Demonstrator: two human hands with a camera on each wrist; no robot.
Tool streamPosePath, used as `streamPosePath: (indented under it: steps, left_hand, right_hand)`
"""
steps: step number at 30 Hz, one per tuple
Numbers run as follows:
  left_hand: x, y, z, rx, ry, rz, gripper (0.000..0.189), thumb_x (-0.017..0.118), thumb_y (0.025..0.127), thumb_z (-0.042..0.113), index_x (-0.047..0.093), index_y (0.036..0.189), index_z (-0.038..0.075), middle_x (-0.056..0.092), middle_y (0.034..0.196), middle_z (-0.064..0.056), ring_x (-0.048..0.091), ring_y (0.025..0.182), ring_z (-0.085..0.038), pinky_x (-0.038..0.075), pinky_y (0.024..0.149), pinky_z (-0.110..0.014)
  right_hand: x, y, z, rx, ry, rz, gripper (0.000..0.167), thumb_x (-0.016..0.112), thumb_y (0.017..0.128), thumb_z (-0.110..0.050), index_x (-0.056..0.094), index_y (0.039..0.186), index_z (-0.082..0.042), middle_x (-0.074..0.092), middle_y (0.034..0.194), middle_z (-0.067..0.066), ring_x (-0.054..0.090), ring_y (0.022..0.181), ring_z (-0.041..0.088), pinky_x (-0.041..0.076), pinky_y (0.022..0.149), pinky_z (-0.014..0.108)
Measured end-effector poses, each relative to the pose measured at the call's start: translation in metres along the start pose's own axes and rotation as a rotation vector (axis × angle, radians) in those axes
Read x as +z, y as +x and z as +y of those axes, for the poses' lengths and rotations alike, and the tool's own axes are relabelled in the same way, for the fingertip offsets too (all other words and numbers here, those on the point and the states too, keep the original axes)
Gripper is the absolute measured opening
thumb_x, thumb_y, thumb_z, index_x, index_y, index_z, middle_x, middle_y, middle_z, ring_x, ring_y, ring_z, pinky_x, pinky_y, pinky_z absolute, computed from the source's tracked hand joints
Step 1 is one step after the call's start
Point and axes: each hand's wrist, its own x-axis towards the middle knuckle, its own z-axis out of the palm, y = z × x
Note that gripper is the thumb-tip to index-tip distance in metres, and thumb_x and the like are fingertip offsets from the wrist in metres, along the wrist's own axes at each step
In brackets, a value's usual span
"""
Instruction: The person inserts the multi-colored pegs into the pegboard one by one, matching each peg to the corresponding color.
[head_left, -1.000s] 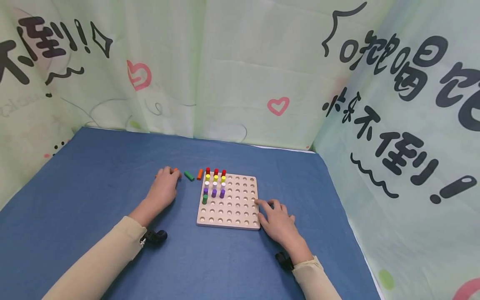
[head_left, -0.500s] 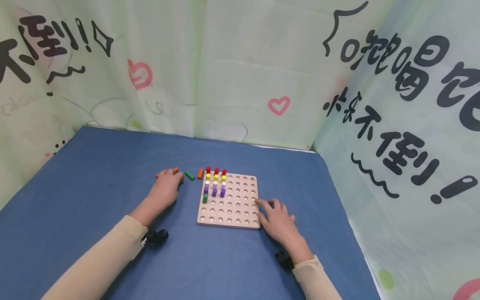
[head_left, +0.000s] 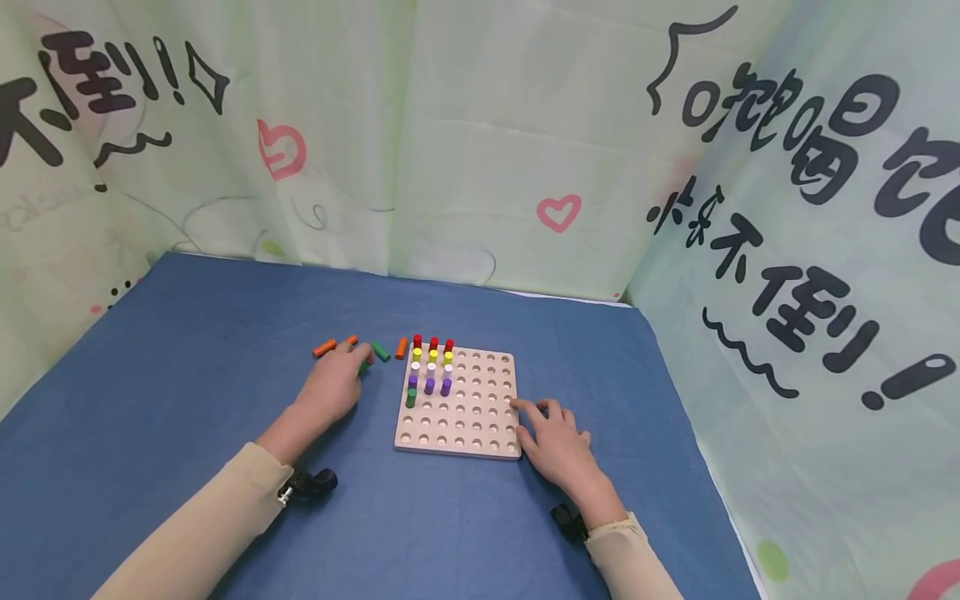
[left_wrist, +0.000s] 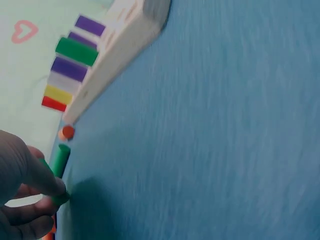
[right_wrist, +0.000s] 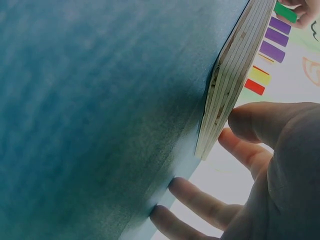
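Note:
A pale wooden pegboard (head_left: 476,421) lies on the blue cloth, with rows of red, yellow, white and purple pegs upright at its back left. One green peg (head_left: 411,398) stands in front of the purple row. Left of the board, my left hand (head_left: 330,385) pinches another green peg (left_wrist: 61,198) between thumb and fingers, partly covered by them. My right hand (head_left: 558,446) rests at the board's right edge, index finger on the top and thumb at the side. Two of its other fingers (right_wrist: 197,200) touch the cloth.
A loose green peg (head_left: 381,352) and an orange peg (head_left: 401,348) lie by the board's back left corner. More orange pegs (head_left: 324,348) lie just beyond my left hand. Printed curtains (head_left: 480,150) close off the table's back and sides.
My left hand has drawn slightly back and right, with a green peg now showing at its fingers. Orange pegs beyond it have come into view. My right hand has stayed put.

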Motion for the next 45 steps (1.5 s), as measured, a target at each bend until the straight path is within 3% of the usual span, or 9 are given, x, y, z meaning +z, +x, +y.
streamPosePath:
  steps: [6,15,21,26,36,45]
  left_hand:
    - [0.001,-0.006,0.011,0.037,-0.055,0.023,0.024,0.068,0.095,-0.002,0.062,0.116,0.009,0.063,0.106,-0.016,0.061,0.072,-0.025,0.055,0.065,-0.041]
    - [0.002,-0.011,0.019,0.099,-0.111,0.056,0.029,0.071,0.093,-0.001,0.063,0.118,0.011,0.063,0.109,-0.014,0.066,0.082,-0.027,0.06,0.077,-0.046]
    - [0.002,-0.014,0.025,0.165,-0.166,0.072,0.03,0.07,0.092,-0.002,0.064,0.118,0.01,0.062,0.107,-0.011,0.063,0.079,-0.023,0.058,0.07,-0.04]
    - [0.001,-0.015,0.032,0.198,-0.205,0.084,0.031,0.072,0.091,0.0,0.064,0.119,0.011,0.063,0.108,-0.008,0.066,0.086,-0.021,0.058,0.071,-0.037]
    - [0.003,-0.016,0.042,0.281,-0.274,0.04,0.033,0.075,0.093,0.004,0.063,0.123,0.01,0.064,0.114,-0.006,0.072,0.096,-0.023,0.06,0.079,-0.039]
    - [0.005,-0.015,0.048,0.303,-0.308,-0.005,0.032,0.079,0.092,0.012,0.063,0.121,0.012,0.069,0.107,-0.002,0.069,0.094,-0.016,0.058,0.079,-0.037]
  right_hand:
    - [0.002,0.0,0.0,0.005,-0.003,0.0,0.043,0.056,0.106,-0.035,0.053,0.149,-0.034,0.049,0.147,0.018,0.046,0.133,0.046,0.04,0.091,0.072]
    - [0.002,0.0,0.001,0.003,-0.002,0.001,0.043,0.056,0.106,-0.034,0.053,0.149,-0.033,0.048,0.147,0.018,0.046,0.133,0.046,0.04,0.089,0.072]
    - [0.001,0.0,0.001,0.002,0.001,-0.006,0.043,0.056,0.107,-0.034,0.052,0.149,-0.033,0.048,0.147,0.018,0.046,0.133,0.047,0.039,0.09,0.073]
    - [0.001,0.001,0.001,0.0,0.0,-0.003,0.043,0.056,0.106,-0.034,0.052,0.149,-0.033,0.048,0.147,0.018,0.045,0.133,0.047,0.039,0.09,0.074]
    - [0.001,0.001,0.0,0.004,0.0,-0.006,0.043,0.056,0.106,-0.034,0.052,0.149,-0.033,0.048,0.147,0.018,0.045,0.134,0.047,0.039,0.09,0.073]
    - [0.001,0.0,0.0,0.003,0.002,0.001,0.043,0.057,0.106,-0.033,0.053,0.149,-0.033,0.049,0.146,0.019,0.046,0.132,0.047,0.04,0.089,0.072]
